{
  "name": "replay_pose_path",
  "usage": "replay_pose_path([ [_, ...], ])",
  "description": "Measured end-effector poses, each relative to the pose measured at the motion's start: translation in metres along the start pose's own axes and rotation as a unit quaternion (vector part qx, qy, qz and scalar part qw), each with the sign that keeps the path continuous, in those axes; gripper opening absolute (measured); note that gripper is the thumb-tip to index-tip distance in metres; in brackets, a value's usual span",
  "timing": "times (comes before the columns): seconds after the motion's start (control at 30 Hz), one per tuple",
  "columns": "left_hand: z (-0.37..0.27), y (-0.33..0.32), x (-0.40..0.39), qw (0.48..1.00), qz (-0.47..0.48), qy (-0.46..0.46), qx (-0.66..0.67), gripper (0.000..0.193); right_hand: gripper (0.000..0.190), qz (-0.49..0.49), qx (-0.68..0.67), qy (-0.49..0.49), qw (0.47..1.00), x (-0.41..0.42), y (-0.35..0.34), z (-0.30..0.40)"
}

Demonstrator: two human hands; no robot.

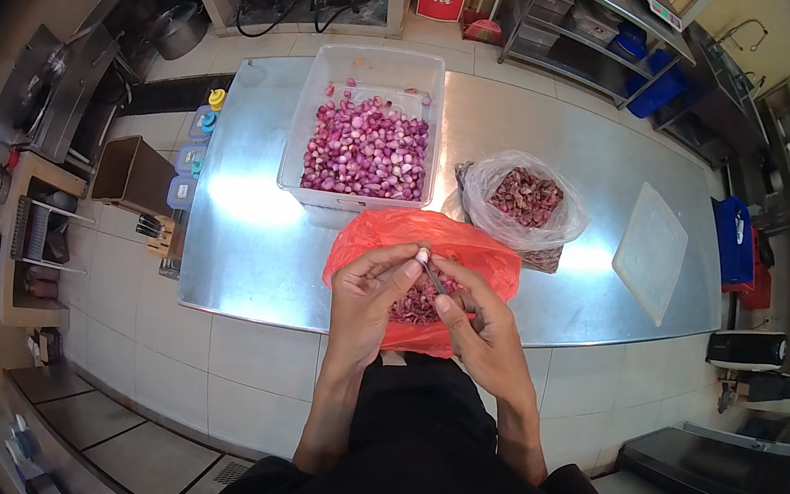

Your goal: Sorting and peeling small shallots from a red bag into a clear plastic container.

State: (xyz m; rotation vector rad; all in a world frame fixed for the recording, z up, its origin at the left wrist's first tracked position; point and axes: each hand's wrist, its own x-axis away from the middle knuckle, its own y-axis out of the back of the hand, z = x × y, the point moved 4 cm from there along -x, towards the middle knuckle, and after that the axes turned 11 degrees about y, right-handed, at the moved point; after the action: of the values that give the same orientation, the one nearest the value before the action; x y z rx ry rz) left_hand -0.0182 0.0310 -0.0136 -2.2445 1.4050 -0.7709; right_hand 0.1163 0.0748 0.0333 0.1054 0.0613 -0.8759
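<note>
Between its fingertips my left hand (376, 282) holds a small pale shallot (423, 255). My right hand (480, 318) grips a small knife (434, 278), its blade at the shallot. Both hands are over an open red plastic bag (385, 234) with shallot skins (416, 309) inside, at the table's near edge. Beyond the bag stands a clear plastic tub (300, 112) with many peeled purple shallots (367, 148) in it. To the right, a clear plastic bag (571, 222) stands open, with reddish-brown unpeeled shallots or skins (527, 196) inside.
The steel table (243, 248) spans the view. A translucent lid (652, 253) lies on its right part. Bottles with coloured caps (210, 121) and a knife block (165, 237) are beyond the left edge. A blue crate (733, 241) is past the right edge.
</note>
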Motion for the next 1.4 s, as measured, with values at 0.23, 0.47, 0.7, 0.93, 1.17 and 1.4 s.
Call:
replay_pose_path([
  [0.23, 0.001, 0.013, -0.023, 0.996, -0.051, -0.023, -0.074, 0.021, 0.038, -0.066, -0.033, -0.019, 0.997, 0.001, 0.010, -0.008],
  [0.47, -0.019, 0.030, -0.118, 0.909, -0.160, -0.192, -0.333, 0.026, 0.038, -0.085, -0.013, -0.008, 0.996, 0.001, 0.031, -0.036],
  [0.7, 0.061, -0.039, -0.158, 0.886, 0.047, -0.075, -0.454, 0.019, 0.037, -0.168, -0.007, -0.045, 0.985, -0.003, 0.095, -0.061],
  [0.93, 0.141, -0.083, -0.231, 0.744, 0.156, -0.183, -0.624, 0.022, 0.033, -0.217, -0.020, -0.064, 0.974, -0.019, 0.143, -0.080],
  [1.17, 0.170, -0.086, -0.233, 0.528, 0.042, -0.160, -0.833, 0.013, 0.032, -0.196, -0.015, -0.063, 0.978, -0.027, 0.167, -0.103],
  [1.4, 0.176, -0.079, -0.241, 0.561, 0.053, -0.096, -0.821, 0.019, 0.032, -0.181, -0.042, -0.057, 0.981, -0.039, 0.176, -0.107],
])
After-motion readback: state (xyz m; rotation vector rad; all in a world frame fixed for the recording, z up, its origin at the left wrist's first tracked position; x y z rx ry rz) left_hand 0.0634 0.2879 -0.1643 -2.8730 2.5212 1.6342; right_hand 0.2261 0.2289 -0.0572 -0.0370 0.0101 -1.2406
